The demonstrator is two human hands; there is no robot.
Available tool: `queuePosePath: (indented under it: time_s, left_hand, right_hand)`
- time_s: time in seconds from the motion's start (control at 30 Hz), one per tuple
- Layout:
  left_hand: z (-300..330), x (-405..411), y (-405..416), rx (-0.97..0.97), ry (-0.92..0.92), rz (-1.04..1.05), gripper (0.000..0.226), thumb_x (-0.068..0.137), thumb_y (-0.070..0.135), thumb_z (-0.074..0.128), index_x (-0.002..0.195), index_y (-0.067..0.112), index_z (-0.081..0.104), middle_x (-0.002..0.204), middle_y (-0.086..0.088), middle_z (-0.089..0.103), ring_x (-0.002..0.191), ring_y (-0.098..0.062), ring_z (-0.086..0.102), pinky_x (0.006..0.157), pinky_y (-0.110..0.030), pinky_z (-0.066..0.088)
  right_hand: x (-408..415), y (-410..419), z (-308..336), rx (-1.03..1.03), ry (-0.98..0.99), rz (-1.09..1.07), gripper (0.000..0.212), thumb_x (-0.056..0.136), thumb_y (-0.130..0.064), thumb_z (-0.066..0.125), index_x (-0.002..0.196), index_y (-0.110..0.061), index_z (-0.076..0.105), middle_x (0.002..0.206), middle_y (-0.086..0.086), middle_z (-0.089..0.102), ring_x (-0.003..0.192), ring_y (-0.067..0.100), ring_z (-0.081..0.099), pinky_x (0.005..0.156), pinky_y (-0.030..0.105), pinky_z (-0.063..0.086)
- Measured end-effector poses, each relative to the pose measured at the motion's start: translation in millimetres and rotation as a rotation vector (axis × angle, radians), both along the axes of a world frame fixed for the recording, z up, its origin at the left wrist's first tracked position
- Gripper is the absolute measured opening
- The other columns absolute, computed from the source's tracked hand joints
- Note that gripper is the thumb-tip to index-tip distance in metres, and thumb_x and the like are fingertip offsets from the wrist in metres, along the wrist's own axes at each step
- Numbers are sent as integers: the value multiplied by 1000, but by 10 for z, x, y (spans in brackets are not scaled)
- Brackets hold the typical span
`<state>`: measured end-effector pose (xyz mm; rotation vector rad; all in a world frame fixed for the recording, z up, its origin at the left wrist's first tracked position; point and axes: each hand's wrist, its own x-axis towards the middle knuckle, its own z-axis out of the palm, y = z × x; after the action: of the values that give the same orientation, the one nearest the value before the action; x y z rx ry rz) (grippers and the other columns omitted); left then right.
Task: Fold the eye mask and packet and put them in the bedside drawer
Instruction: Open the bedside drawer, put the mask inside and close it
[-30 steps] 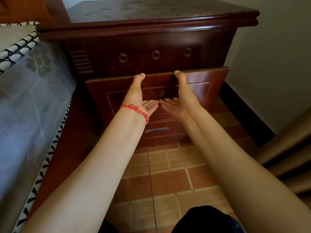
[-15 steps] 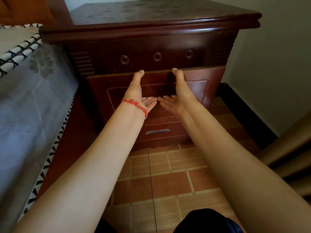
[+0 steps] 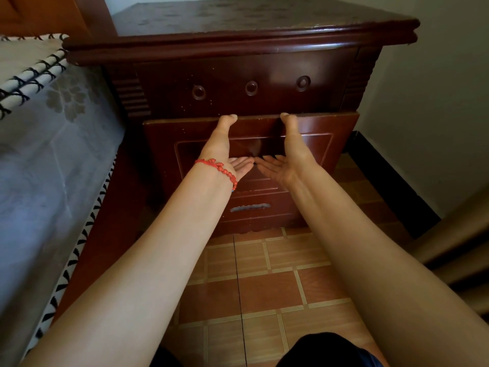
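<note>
The dark red wooden bedside cabinet [image 3: 238,22] fills the upper middle of the head view. Its upper drawer [image 3: 330,139] stands slightly out from the cabinet face. My left hand [image 3: 225,152], with a red bead bracelet at the wrist, lies flat on the drawer front, thumb on the top edge. My right hand [image 3: 288,154] mirrors it just to the right, fingers straight against the panel. The fingertips of both hands nearly meet. Neither the eye mask nor the packet is in view; the drawer's inside is hidden.
A lower drawer with a metal handle [image 3: 250,207] sits under my hands. The bed [image 3: 39,154] with a grey cover and black-and-white trim runs along the left. A pale wall [image 3: 436,102] with a dark skirting stands right, and tiled floor [image 3: 264,287] lies below.
The drawer front has moved back toward the cabinet under both flat hands. The hands keep the same pose on the panel.
</note>
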<state>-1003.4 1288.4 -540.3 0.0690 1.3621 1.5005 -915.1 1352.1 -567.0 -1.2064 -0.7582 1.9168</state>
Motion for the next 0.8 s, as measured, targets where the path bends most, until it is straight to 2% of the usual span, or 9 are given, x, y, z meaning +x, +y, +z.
queuePosePath:
  time_s: [0.13, 0.2, 0.37, 0.53, 0.67, 0.8]
  left_hand:
    - [-58, 14, -25, 28, -16, 7, 76, 68, 48, 71, 116, -4, 43, 95, -22, 56, 90, -29, 64, 69, -34, 54]
    - [-65, 11, -31, 33, -30, 10, 80, 69, 49, 70, 120, -6, 41, 101, -23, 55, 92, -29, 63, 67, -33, 54]
    - [-51, 9, -29, 17, -34, 11, 77, 69, 49, 70, 117, -5, 43, 97, -22, 56, 83, -27, 63, 64, -33, 53]
    - [-14, -9, -35, 8, -24, 10, 68, 67, 50, 72, 102, -1, 43, 92, -22, 56, 81, -28, 64, 59, -33, 54]
    - [2, 18, -60, 24, -33, 9, 75, 68, 50, 71, 113, -3, 44, 96, -21, 56, 86, -28, 63, 63, -33, 54]
    - [-8, 57, -96, 37, -40, 18, 80, 70, 49, 70, 122, -5, 41, 106, -23, 55, 93, -29, 62, 75, -35, 53]
  right_hand:
    - [-1, -10, -41, 11, -9, 5, 67, 68, -57, 67, 102, -6, 41, 87, 17, 55, 76, 29, 67, 68, 37, 57]
    - [-7, -8, -51, 7, -3, -1, 67, 67, -58, 67, 99, -4, 41, 88, 16, 56, 75, 29, 67, 67, 37, 56]
    - [-17, 6, -68, 8, -8, -20, 63, 67, -58, 67, 88, -4, 42, 86, 16, 56, 73, 28, 68, 66, 36, 56]
    - [-28, 14, -40, 10, 4, -6, 66, 68, -59, 66, 96, -5, 41, 87, 16, 54, 77, 29, 67, 67, 36, 55]
    - [-21, -27, -11, 12, 8, -10, 65, 69, -58, 66, 99, -5, 41, 85, 16, 54, 79, 30, 67, 68, 36, 55]
    - [-5, -77, -24, 10, 1, -16, 67, 69, -58, 66, 99, -4, 41, 86, 15, 55, 76, 28, 67, 66, 36, 56]
